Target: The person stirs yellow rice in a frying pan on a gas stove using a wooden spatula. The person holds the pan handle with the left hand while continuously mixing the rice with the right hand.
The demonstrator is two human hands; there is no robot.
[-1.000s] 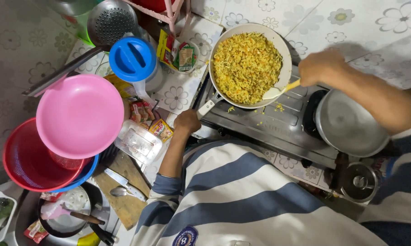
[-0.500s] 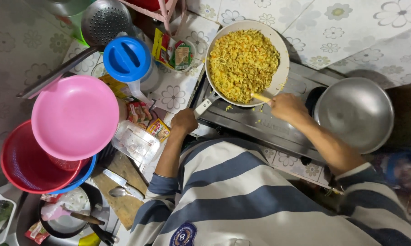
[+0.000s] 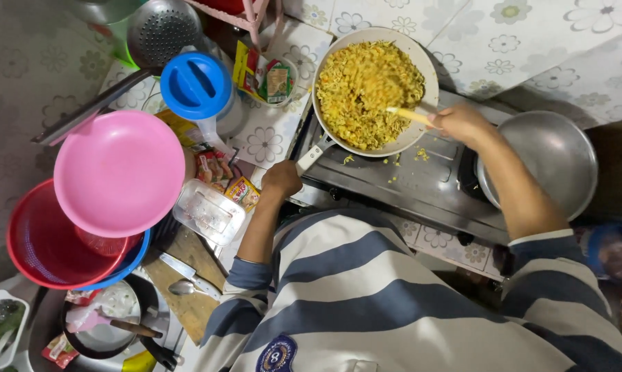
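A white frying pan (image 3: 418,63) full of yellow noodles (image 3: 366,89) sits on the left burner of a steel gas stove (image 3: 421,189). My left hand (image 3: 282,179) grips the end of the pan's handle (image 3: 314,153). My right hand (image 3: 459,122) holds a yellow spatula (image 3: 409,115) whose blade is in the noodles at the pan's right side. Bits of noodle lie spilled on the stove top beside the pan.
A steel pot (image 3: 552,155) occupies the right burner. Left of the stove stand a blue-lidded jug (image 3: 195,86), seasoning packets (image 3: 218,169), a clear plastic tub (image 3: 208,212), a pink bowl (image 3: 118,172) over a red basket (image 3: 42,244), a knife (image 3: 187,274) on a wooden board, and a metal strainer (image 3: 163,31).
My right hand has swung from beyond the pan's right rim in toward the pan, carrying the spatula into the noodles. My left hand has stayed on the handle.
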